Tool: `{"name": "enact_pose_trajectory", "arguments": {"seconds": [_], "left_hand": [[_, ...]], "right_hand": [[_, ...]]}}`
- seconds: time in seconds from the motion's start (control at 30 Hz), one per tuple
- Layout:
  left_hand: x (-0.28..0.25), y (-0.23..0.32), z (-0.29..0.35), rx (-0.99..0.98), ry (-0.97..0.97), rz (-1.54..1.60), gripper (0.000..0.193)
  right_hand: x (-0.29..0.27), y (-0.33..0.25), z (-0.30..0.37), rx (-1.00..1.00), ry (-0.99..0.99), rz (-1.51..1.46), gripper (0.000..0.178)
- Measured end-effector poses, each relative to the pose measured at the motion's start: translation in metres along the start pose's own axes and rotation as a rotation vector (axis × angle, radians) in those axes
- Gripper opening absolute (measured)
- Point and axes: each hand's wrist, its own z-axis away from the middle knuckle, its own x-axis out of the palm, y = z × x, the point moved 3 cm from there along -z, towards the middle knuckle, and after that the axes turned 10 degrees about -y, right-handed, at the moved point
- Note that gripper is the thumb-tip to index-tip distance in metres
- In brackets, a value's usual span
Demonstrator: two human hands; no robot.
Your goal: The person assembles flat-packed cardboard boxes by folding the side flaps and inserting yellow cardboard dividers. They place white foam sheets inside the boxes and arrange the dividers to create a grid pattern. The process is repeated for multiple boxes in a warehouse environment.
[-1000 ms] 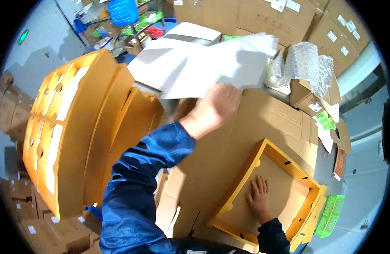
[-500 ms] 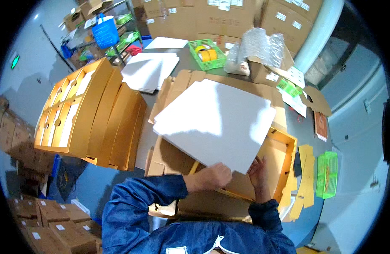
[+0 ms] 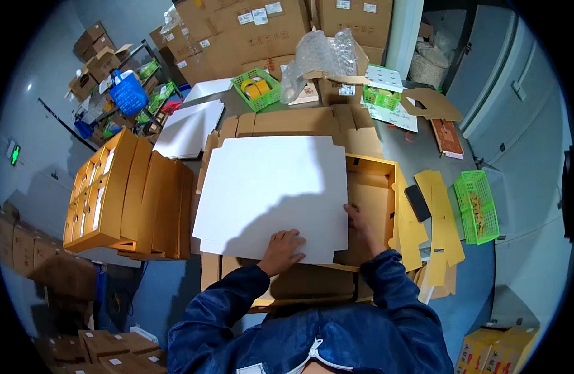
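A large white cardboard sheet (image 3: 271,187) with notched corners lies over a shallow golden-yellow box tray (image 3: 396,206), whose right part shows past the sheet. My left hand (image 3: 282,251) is open, its fingers resting flat on top of the sheet near the front edge. At the sheet's right edge, my right hand (image 3: 361,225) has its bent fingers closed on the border, above the inside of the tray. Brown cardboard (image 3: 287,123) is spread under both. What lies beneath the sheet is hidden.
Stacked golden boxes (image 3: 128,193) stand at left, with white sheets (image 3: 186,131) behind. Green baskets hold tape rolls (image 3: 256,89) and small brown pieces (image 3: 477,212). Yellow cut strips (image 3: 445,230) and a dark phone-like slab (image 3: 417,202) lie at right. Bubble wrap (image 3: 321,59) sits at the back.
The white sheet has turned from slanted to nearly square with the tray. My left hand has gone from a closed fist to lying open on the sheet. The head view has shifted.
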Motion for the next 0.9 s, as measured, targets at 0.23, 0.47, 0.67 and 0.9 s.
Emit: {"name": "enact_pose_trajectory", "arguments": {"seconds": [0.23,0.47,0.67,0.9], "left_hand": [[-0.079,-0.075,0.012,-0.408,0.546,-0.238,0.072],[-0.132,-0.136,0.056,-0.706,0.823,0.426,0.077],[-0.136,-0.114,0.054,-0.345,0.846,1.184,0.058],[-0.187,-0.033,0.066,-0.083,0.669,1.237,0.074]], "right_hand": [[0.015,-0.057,0.05,-0.196,-0.256,-0.297,0.038],[-0.05,-0.098,0.114,-0.292,-0.202,-0.11,0.035],[-0.055,-0.131,0.136,-0.66,0.236,0.581,0.056],[-0.079,-0.125,0.12,-0.465,0.14,0.526,0.056]]}}
